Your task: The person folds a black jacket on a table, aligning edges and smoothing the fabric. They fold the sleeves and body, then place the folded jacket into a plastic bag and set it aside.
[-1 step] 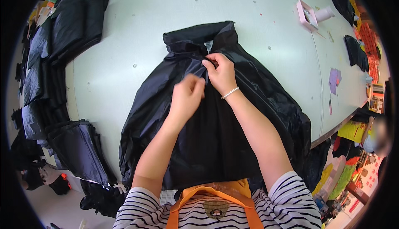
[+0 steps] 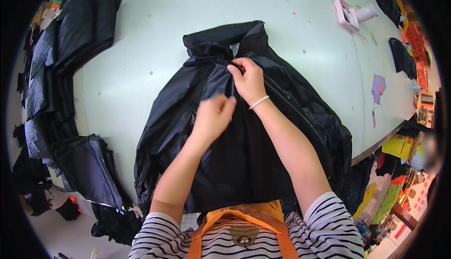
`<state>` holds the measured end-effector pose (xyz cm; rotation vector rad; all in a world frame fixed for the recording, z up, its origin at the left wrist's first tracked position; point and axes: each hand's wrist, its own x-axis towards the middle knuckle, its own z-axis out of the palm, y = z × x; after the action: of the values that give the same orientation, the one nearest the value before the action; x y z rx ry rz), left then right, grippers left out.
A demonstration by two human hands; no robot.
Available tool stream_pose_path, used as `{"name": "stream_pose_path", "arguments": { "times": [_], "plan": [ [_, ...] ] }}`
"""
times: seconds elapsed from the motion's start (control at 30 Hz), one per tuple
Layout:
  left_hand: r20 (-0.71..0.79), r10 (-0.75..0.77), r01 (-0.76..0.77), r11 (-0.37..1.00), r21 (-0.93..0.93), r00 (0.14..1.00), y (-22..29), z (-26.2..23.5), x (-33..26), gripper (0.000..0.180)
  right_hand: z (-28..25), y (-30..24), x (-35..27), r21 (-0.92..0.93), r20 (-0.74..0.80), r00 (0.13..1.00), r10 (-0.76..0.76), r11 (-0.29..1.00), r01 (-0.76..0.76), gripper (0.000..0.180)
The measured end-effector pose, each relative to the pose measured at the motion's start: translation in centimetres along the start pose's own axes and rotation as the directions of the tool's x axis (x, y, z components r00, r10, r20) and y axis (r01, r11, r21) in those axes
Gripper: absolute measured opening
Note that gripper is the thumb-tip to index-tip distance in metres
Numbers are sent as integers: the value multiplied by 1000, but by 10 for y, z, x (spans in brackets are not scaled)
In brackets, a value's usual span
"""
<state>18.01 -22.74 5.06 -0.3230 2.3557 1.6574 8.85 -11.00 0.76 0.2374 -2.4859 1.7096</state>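
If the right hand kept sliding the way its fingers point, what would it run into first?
The right hand points up along the black jacket toward the collar, so it would probably meet the collar first; beyond that lies bare table. Depth is hard to judge.

Folded black garments (image 2: 70, 28) — pink box (image 2: 346, 14)

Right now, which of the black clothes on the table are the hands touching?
The black jacket spread flat in the middle, collar pointing away. Both hands pinch its front; the other black clothes lie piled along the table's left edge, untouched.
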Motion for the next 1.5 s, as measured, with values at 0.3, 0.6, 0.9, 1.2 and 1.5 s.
{"name": "stream_pose_path", "arguments": {
  "times": [0.3,0.6,0.9,1.2,1.5],
  "plan": [
    [104,-133,33,755,655,986,-43,45,-78,54,-72,-11,-127,-310,327,883,336,921,-236,35],
    [140,-181,67,811,582,973,-55,55,-72,47,-90,-37,-230,-38,55,952,302,953,-300,11],
    [247,-55,90,987,-131,967,-48,31,-118,27,-84,-47,-218,-211,37,999,32,977,-23,10],
    [321,17,198,753,-627,947,-55,42,-137,16,-88,-53,-225,209,212,953,215,943,-259,11],
    [96,58,-54,997,-50,994,-13,49,-149,19,-88,-55,-229,228,264,906,330,892,-391,13]
  ]
}}
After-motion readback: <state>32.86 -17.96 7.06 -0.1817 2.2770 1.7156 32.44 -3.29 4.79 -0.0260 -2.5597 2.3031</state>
